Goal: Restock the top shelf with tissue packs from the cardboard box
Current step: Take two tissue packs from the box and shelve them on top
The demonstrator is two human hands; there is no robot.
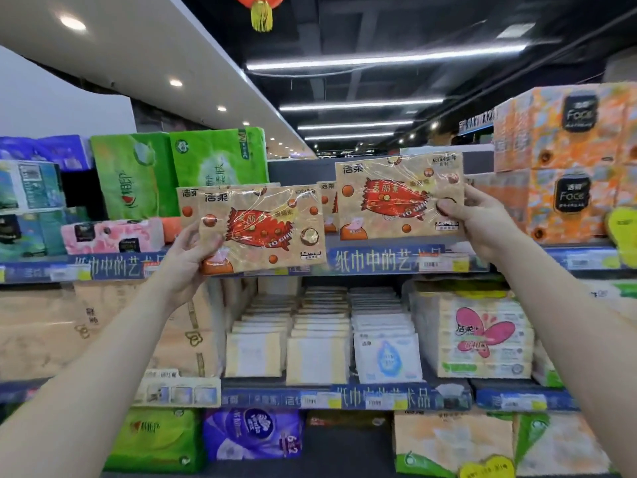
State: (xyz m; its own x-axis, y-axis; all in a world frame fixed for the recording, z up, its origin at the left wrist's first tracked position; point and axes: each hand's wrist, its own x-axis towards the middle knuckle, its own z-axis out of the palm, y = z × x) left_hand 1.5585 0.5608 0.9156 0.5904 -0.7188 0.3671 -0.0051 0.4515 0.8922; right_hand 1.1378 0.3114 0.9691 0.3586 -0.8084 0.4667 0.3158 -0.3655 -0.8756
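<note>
Both my hands are raised in front of the top shelf [379,258], each with a flat tan tissue pack printed with a red candy-shaped graphic. My left hand [188,251] grips the lower left corner of one pack [265,227], held in front of the shelf edge. My right hand [479,219] pinches the right edge of the other pack [396,196], which is higher and over the shelf. Two matching packs stand on the shelf behind them, one at left [188,201] and one in the middle [327,205]. The cardboard box is out of view.
Green tissue bundles [179,167] and a pink pack [113,236] fill the top shelf's left. Orange boxes [565,160] are stacked at right. The shelf below holds rows of small packs [320,336]. A red lantern [260,5] hangs overhead.
</note>
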